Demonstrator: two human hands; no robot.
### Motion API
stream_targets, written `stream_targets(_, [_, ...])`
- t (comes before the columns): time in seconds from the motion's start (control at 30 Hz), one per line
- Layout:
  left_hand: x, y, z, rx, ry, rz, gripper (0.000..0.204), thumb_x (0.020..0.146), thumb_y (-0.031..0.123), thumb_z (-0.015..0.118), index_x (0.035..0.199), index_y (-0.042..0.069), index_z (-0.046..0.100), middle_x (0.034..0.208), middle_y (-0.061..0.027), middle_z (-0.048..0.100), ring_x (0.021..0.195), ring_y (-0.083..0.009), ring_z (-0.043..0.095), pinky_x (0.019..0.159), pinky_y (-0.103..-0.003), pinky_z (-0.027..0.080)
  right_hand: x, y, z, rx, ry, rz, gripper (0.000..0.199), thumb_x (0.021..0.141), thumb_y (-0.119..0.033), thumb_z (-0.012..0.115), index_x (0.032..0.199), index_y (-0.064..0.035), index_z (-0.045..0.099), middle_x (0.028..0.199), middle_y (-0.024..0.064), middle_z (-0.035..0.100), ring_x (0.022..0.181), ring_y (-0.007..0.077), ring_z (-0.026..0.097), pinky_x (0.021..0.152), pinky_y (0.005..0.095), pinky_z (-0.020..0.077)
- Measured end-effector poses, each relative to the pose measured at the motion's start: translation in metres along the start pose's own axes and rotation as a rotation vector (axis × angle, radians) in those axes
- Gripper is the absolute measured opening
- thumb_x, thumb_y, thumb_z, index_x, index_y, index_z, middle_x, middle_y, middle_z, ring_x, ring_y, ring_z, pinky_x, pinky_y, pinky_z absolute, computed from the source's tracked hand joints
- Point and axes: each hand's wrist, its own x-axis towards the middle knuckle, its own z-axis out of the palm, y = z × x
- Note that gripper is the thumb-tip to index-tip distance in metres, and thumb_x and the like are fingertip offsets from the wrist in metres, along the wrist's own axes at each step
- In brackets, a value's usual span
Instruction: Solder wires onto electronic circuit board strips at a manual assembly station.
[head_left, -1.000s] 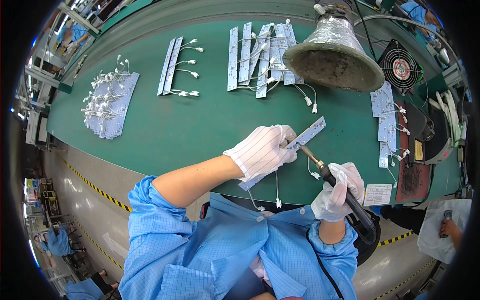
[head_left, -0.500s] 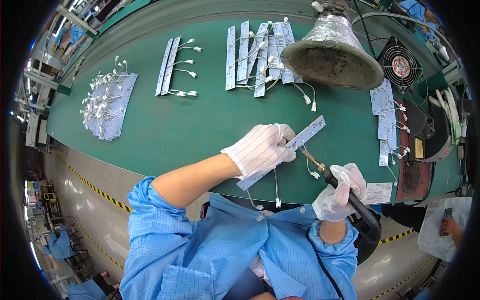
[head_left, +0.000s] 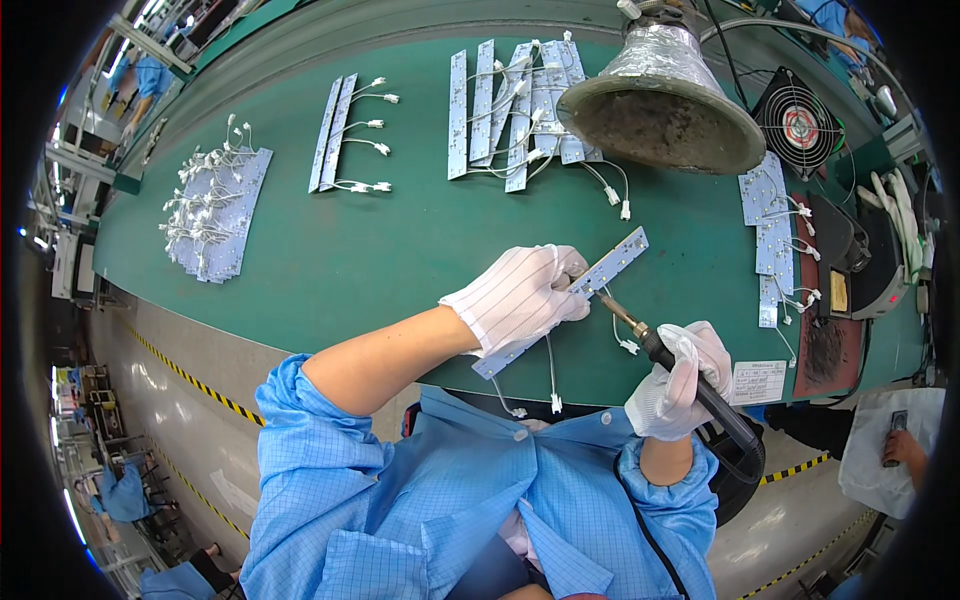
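My left hand, in a white striped glove, is closed round a long narrow LED circuit board that slants up to the right over the table's near edge. Thin white wires with plugs hang from the board. In my gloved right hand is a soldering iron with a black handle. Its metal tip points up and left and meets the board, or comes very near it, just right of my left fingers. The glove hides part of the board's middle.
Wired boards lie in a pile at left, as a pair, and in a far group. A foil-wrapped extraction hood hangs at the far right. Beyond it are a fan, more boards, a soldering station and a paper label.
The hands, board and soldering iron hold almost the same place. The table's contents sit very slightly shifted in the picture, as if the view moved a little.
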Motion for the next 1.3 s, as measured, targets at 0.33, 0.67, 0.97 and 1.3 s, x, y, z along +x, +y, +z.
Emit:
stream_targets(0.33, [-0.006, 0.023, -0.039, 0.36, -0.345, -0.117, 0.05, 0.079, 0.044, 0.064, 0.099, -0.002, 0.062, 0.076, -0.0202, 0.063, 0.074, -0.035, 0.063, 0.068, -0.04, 0.05, -0.003, -0.003, 0.001, 0.213, 0.108, 0.338, 0.024, 0.085, 0.01, 0.053, 0.107, 0.002, 0.045, 0.086, 0.0138, 0.058, 0.073, 0.0233, 0.059, 0.06, 0.0317, 0.0521])
stream_targets(0.67, [0.001, 0.023, -0.016, 0.237, -0.171, -0.047, 0.059, 0.073, 0.035, 0.074, 0.116, -0.002, 0.055, 0.096, -0.0221, 0.064, 0.091, -0.0368, 0.063, 0.08, -0.041, 0.05, 0.008, -0.003, -0.001, -0.31, 0.089, 0.159, 0.033, 0.085, 0.005, 0.055, 0.115, 0.0001, 0.042, 0.092, 0.0149, 0.057, 0.075, 0.0219, 0.059, 0.059, 0.0297, 0.0538])
stream_targets(0.97, [-0.001, 0.016, -0.015, 0.193, -0.122, -0.1, 0.041, 0.077, 0.026, 0.071, 0.104, -0.003, 0.061, 0.087, -0.0211, 0.065, 0.084, -0.0354, 0.063, 0.075, -0.039, 0.05, 0.008, -0.009, 0.005, -0.23, 0.16, 0.327, 0.02, 0.095, -0.013, 0.047, 0.087, 0.0018, 0.058, 0.083, 0.0117, 0.061, 0.076, 0.0242, 0.061, 0.067, 0.0336, 0.0522])
stream_targets(1.3, [0.002, 0.004, 0.003, 0.047, 0.095, 0.072, 0.028, 0.077, 0.022, 0.062, 0.088, -0.004, 0.065, 0.075, -0.0234, 0.061, 0.072, -0.0401, 0.06, 0.067, -0.041, 0.049, -0.008, -0.004, 0.003, 0.325, 0.017, 0.252, 0.028, 0.088, 0.006, 0.051, 0.114, 0.0009, 0.042, 0.091, 0.015, 0.056, 0.077, 0.0229, 0.058, 0.063, 0.0328, 0.0528])
